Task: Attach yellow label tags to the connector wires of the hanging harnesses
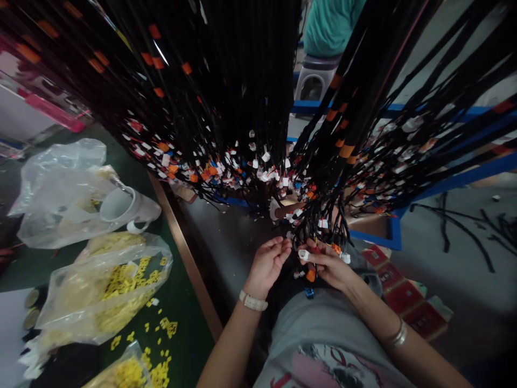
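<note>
My right hand [331, 268] grips a white plastic connector [303, 255] between thumb and fingers, at the lower end of a bundle of black wire harnesses [323, 218]. Beside it, to the left, my left hand [270, 263] has its fingers drawn together in a pinch; whatever is in them is too small to make out. Around the right hand hang an orange connector [311, 275], a blue connector [309, 293] and a pale connector [345, 257]. Many more harnesses with white, orange and blue connector ends hang in front of both hands.
On the green table [189, 345] at left lie a white mug [139, 207], a clear bag [133, 288] of small yellow parts and loose yellow pieces [159, 372]. A blue frame [393, 234] stands at right, above red boxes [398, 285]. Someone sits on a stool [317, 73] beyond.
</note>
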Action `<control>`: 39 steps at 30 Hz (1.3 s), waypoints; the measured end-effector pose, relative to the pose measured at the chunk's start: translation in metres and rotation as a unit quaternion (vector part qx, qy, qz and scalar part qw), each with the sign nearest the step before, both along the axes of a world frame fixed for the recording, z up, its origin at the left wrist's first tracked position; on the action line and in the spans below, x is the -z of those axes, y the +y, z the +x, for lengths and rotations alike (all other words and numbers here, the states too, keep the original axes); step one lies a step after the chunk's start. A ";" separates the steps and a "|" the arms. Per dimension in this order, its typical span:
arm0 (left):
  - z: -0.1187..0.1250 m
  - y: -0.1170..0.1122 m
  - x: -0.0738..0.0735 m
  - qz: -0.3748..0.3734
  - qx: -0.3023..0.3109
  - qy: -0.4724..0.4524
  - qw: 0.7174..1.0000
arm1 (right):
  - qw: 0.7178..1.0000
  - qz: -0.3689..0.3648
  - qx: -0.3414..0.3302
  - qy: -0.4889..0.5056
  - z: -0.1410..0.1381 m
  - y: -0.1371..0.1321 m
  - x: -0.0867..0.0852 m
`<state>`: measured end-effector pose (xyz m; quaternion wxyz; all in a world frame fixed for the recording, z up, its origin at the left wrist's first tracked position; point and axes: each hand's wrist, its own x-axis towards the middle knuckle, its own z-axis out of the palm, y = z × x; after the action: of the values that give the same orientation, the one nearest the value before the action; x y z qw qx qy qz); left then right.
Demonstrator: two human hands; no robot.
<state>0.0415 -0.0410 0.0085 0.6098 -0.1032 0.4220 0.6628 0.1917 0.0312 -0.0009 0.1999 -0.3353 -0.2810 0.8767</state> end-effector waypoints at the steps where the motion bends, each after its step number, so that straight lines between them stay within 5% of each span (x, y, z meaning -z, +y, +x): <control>1: 0.000 0.000 -0.001 0.006 0.009 0.010 1.000 | 1.000 -0.003 0.002 0.000 0.000 0.000 0.000; 15: 0.002 -0.004 -0.011 0.054 0.108 0.059 0.991 | 0.996 -0.056 0.040 -0.050 0.000 0.002 0.009; 31: 0.006 -0.003 -0.006 0.019 0.115 0.131 0.985 | 0.999 -0.032 0.019 -0.011 0.002 0.000 0.015; 39: 0.008 -0.003 -0.010 0.008 0.172 0.283 0.944 | 1.000 -0.016 0.016 -0.010 0.002 0.000 0.012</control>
<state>0.0497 -0.0441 0.0185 0.5706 0.1679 0.5831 0.5534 0.1936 0.0314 -0.0131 0.2057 -0.3517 -0.2639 0.8743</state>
